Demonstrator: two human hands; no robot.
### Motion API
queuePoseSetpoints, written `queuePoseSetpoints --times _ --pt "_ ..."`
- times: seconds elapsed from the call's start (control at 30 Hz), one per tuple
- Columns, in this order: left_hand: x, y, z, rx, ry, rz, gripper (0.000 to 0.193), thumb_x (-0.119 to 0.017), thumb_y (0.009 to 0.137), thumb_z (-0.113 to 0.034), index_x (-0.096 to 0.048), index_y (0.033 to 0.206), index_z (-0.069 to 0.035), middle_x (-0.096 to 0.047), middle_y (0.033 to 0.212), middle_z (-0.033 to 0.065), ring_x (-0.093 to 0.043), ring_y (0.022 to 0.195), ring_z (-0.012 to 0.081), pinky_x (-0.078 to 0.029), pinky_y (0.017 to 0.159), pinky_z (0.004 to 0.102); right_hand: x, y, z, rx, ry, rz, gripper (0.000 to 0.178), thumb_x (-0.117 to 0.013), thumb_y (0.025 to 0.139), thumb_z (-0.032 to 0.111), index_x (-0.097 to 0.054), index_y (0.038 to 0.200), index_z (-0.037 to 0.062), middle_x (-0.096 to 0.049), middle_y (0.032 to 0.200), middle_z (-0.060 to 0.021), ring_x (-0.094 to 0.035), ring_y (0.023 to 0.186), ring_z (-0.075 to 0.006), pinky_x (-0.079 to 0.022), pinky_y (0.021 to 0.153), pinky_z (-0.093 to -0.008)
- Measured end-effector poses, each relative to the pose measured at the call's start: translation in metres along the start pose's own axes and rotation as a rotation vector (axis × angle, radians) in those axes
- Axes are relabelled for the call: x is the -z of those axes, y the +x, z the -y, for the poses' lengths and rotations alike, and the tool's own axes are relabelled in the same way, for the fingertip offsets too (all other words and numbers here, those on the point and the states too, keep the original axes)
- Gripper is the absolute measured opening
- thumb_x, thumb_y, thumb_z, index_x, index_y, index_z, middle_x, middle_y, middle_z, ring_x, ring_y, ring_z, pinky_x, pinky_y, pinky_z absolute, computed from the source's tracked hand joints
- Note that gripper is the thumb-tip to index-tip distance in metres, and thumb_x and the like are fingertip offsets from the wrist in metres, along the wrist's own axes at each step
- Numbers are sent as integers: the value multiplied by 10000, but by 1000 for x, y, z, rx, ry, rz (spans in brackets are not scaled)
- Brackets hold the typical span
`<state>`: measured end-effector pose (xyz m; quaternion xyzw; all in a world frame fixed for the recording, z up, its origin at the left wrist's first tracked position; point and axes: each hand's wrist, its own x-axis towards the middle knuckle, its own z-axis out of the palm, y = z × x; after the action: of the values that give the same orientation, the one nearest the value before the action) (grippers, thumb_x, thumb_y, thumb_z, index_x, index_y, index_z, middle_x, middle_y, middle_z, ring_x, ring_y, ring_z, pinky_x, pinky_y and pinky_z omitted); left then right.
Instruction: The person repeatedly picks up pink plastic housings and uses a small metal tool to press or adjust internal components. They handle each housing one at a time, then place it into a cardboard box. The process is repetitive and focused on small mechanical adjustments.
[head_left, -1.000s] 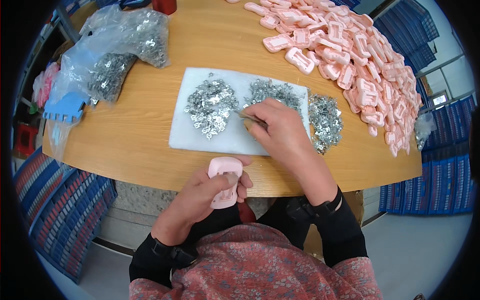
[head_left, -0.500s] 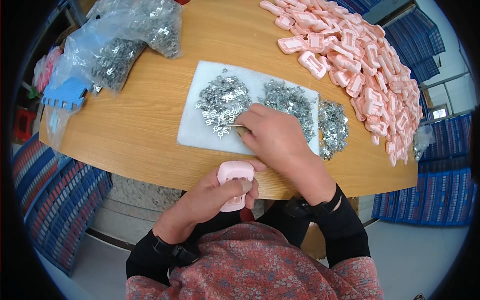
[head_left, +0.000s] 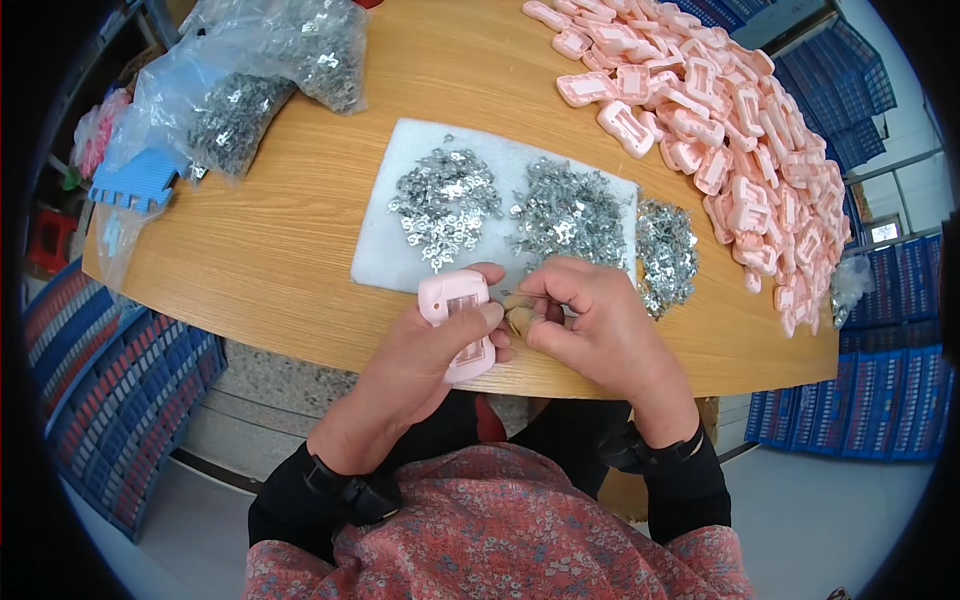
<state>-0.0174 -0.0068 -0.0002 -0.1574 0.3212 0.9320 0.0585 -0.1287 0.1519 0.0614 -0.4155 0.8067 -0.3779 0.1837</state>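
Note:
My left hand (head_left: 405, 355) is closed around a pink plastic casing (head_left: 466, 370) with a rectangular window, the thumb lying across its face. Close beside the casing, my right hand (head_left: 605, 325) pinches a thin metal tool (head_left: 537, 295); its kind is hard to make out, and I cannot tell whether a metal piece is at its tip. Tan finger covers (head_left: 518, 318) show on the fingers of the right hand. Just beyond both hands lies a white foam sheet (head_left: 378, 240) bearing two heaps of small silvery metal pieces (head_left: 447, 195) (head_left: 570, 210).
Another heap of metal pieces (head_left: 666, 255) lies right of the foam. A large pile of pink casings (head_left: 725, 140) covers the table's far right. Clear bags of metal pieces (head_left: 240, 115) and a blue foam piece (head_left: 135, 180) stand far left. Blue racks (head_left: 130, 390) flank the table.
My right hand has drawn back from the left metal heap to beside the casing, bringing the thin metal tool. My left hand has raised the casing slightly away from me.

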Motion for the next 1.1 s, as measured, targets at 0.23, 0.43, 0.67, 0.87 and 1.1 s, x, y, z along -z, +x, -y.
queuePoseSetpoints --times 0.23,0.43,0.67,0.87,1.1 --pt "-7 3 1 -2 29 -17 437 -622 927 -103 -482 1327 4 -638 964 95 -657 846 172 -564 749 321 -5 -11 1 26 -1 -59 125 -711 795 89 -644 885 34 -602 742 -91 -631 645 -222 -491 580 -322" --pt "-8 3 2 29 28 -7 455 -604 917 -68 -472 1347 2 -643 1023 100 -671 926 194 -587 801 375 -6 -17 -2 10 -53 -119 136 -711 800 79 -642 904 25 -581 757 -80 -621 627 -211 -491 574 -313" --pt "-16 3 3 21 -77 -25 489 -617 908 -56 -437 1357 15 -629 990 111 -662 846 190 -574 765 338 -23 -27 -1 82 -82 -346 184 -715 777 15 -629 939 2 -582 809 -94 -616 643 -188 -489 567 -291" --pt "-18 8 4 -70 -48 -76 537 -634 899 -63 -391 1370 26 -619 937 97 -642 810 176 -538 717 293 -30 -29 -3 -22 70 -410 214 -714 777 -12 -639 977 -2 -589 846 -82 -611 641 -148 -489 570 -279" --pt "-18 7 8 -139 68 -62 505 -650 892 -51 -445 1351 3 -613 907 63 -623 802 148 -520 754 280 -33 -32 -7 -64 77 -404 199 -693 766 -9 -638 957 -11 -561 810 -62 -539 628 -118 -464 572 -257"
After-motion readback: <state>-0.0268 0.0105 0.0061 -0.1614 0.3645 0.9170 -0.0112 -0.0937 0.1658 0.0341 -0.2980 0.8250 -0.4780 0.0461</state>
